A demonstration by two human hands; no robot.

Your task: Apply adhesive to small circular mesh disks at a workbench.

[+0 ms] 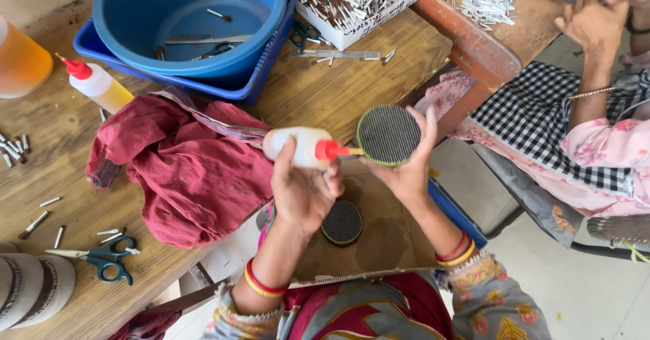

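Round mesh disc (388, 134) held upright at centre, gripped at edge by right hand (406, 171). Left hand (303, 190) clenched round white squeeze bottle (298, 145), red nozzle tip touching disc's left rim. Second mesh disc (341, 222) lies on cardboard sheet (386, 238) below hands. Red cloth (189, 171) left on worktop (325, 89), teal scissors (101, 257) near left, blue tub (189, 22) far. Another person's hands (599, 15) far right.

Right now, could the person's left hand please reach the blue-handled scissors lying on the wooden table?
Probably not at once: the left hand grips a white squeeze bottle, though nothing blocks the scissors.
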